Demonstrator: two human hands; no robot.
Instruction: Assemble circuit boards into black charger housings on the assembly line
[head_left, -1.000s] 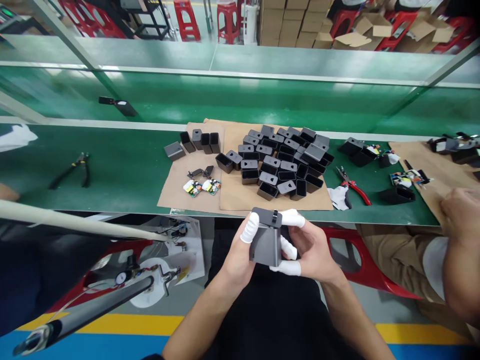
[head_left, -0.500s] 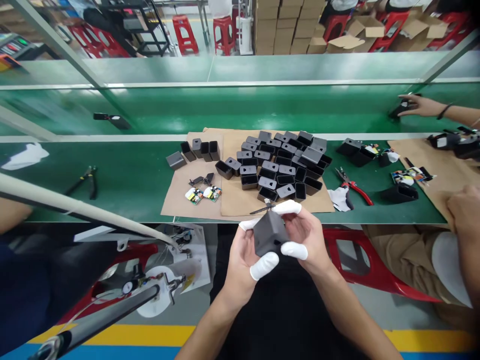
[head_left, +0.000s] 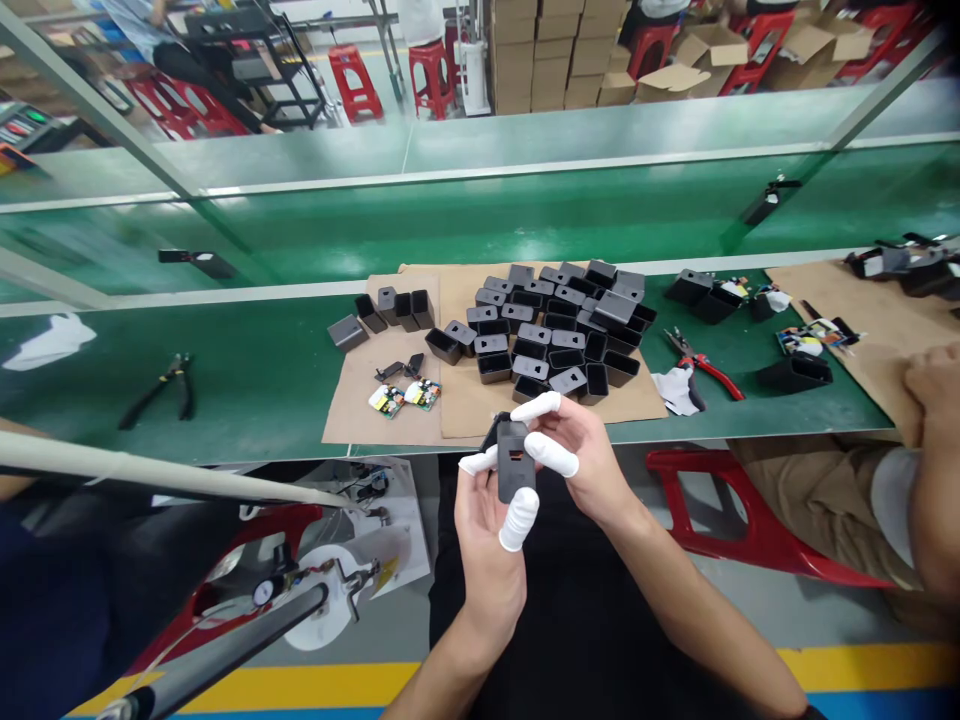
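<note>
Just in front of the bench edge, a black plastic case [head_left: 516,462] is held up, its end with a small slot turned towards me. My left hand [head_left: 487,550] grips it from the left and below, with white finger cots on thumb and fingertip. The white-cotted fingers of my right hand [head_left: 589,460] close on its top and right side. A dark flap-like part [head_left: 493,432] shows behind the case; how it joins is hidden. Beyond lie many similar black cases [head_left: 531,345] on cardboard, some with open ends up. Two small circuit boards [head_left: 387,401] lie left of them beside black end pieces [head_left: 389,371].
Red-handled pliers [head_left: 716,375] and a white cloth [head_left: 679,390] lie to the right; dark pliers [head_left: 174,385] lie left. A slanting pale pole [head_left: 187,475] crosses the left side. A co-worker's hand [head_left: 934,385] rests at right. Cases ride on the green belt [head_left: 480,225].
The case in my hands has turned, so its slotted end now faces me, and my right fingers have shifted to its top. The co-worker's hand has left the case on the belt.
</note>
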